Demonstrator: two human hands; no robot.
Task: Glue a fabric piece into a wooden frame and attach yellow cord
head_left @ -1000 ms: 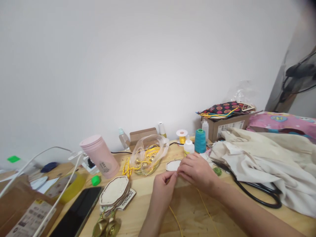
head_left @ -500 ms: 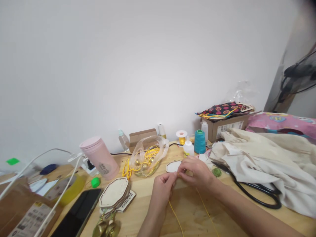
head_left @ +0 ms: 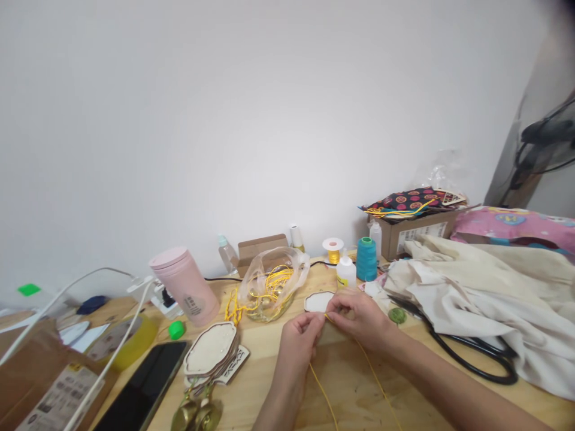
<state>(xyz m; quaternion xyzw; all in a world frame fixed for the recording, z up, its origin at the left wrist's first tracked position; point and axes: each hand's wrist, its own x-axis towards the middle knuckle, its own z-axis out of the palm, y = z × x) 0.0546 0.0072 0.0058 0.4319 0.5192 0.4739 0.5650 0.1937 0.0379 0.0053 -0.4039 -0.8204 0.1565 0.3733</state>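
Observation:
Close together over the table, my left hand [head_left: 299,341] and my right hand [head_left: 359,318] both pinch a thin yellow cord [head_left: 321,392]. Two lengths of the cord hang from the fingers toward the table's front edge. The exact spot between the fingertips is too small to make out. Just behind my hands lies a pale scalloped plaque [head_left: 318,301], partly covered by the right hand. A stack of similar plaques [head_left: 211,348] sits to the left, with brass bells [head_left: 197,413] in front of it.
Behind stand a white squeeze bottle [head_left: 345,273], a teal thread cone [head_left: 366,260] and a yellow cord spool [head_left: 333,251]. A plastic bag of yellow cords [head_left: 274,287], a pink tumbler [head_left: 186,287] and a phone [head_left: 141,383] are leftward. Black scissors [head_left: 467,353] lie beside cream cloth [head_left: 485,299] at right.
The view has shifted slightly, so things sit a little further right. My right hand's fingers have come down a little and closed on the cord near the left fingertips.

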